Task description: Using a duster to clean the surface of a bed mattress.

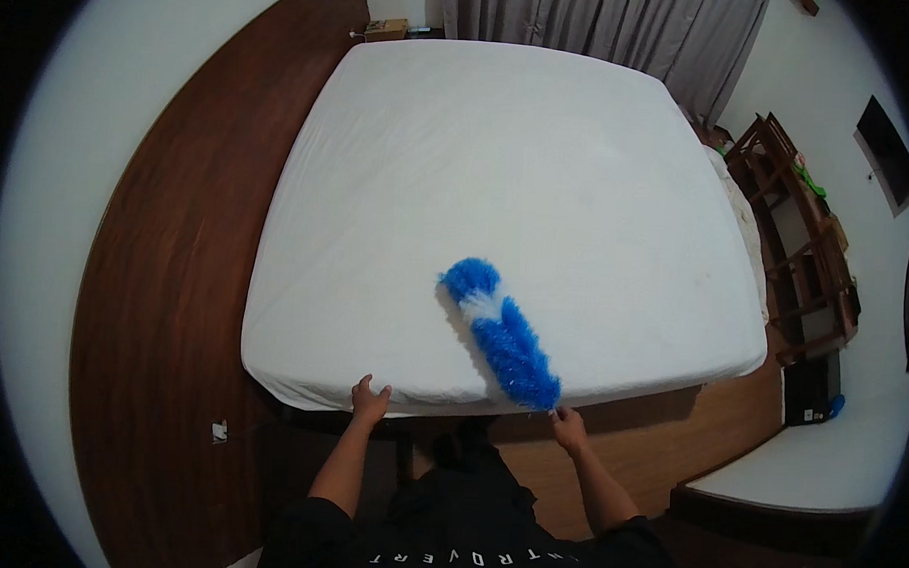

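Note:
A mattress with a white fitted sheet (518, 181) fills the middle of the head view. My right hand (569, 428) grips the handle end of a blue and white fluffy duster (516, 354), whose head lies over the near part of the sheet, tilted up to the left. Most of the handle is hidden in my fingers. My left hand (370, 401) is at the near edge of the mattress, fingers apart, touching or just over the sheet's side, and holds nothing.
A brown wooden headboard panel (177, 274) runs along the left, with a wall socket (219, 430) low on it. Grey curtains (576, 21) hang at the far side. A wooden rack (809, 244) stands on the right, below a wall-mounted screen (887, 149). A cardboard box (387, 31) sits beyond the far left corner.

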{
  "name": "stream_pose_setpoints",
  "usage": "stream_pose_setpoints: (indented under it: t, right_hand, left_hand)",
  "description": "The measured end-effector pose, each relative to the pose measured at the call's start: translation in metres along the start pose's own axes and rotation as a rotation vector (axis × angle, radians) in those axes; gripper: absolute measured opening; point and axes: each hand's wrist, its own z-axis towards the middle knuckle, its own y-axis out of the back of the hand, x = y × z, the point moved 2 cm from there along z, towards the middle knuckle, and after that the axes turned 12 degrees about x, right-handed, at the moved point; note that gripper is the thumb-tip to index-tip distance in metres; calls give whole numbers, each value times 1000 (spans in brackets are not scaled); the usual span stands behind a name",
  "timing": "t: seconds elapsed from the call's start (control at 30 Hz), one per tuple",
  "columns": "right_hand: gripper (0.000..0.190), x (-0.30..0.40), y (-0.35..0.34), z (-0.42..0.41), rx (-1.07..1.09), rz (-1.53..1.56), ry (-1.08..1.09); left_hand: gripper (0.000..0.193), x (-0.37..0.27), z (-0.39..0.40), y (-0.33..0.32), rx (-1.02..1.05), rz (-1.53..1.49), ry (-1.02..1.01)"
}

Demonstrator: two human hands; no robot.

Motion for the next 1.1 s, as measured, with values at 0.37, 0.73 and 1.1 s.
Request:
stream_pose_setpoints:
  t: [0.37, 0.73, 1.1]
  right_hand:
    - [29, 58, 4, 166, 157, 686, -53]
    - [35, 147, 32, 338, -122, 267, 101]
    - [32, 275, -55, 491, -280, 40, 259]
  left_hand:
    - [115, -88, 114, 38, 123, 116, 526]
    - [143, -105, 200, 22, 84, 13, 877]
    - [145, -90, 229, 25, 200, 20, 994]
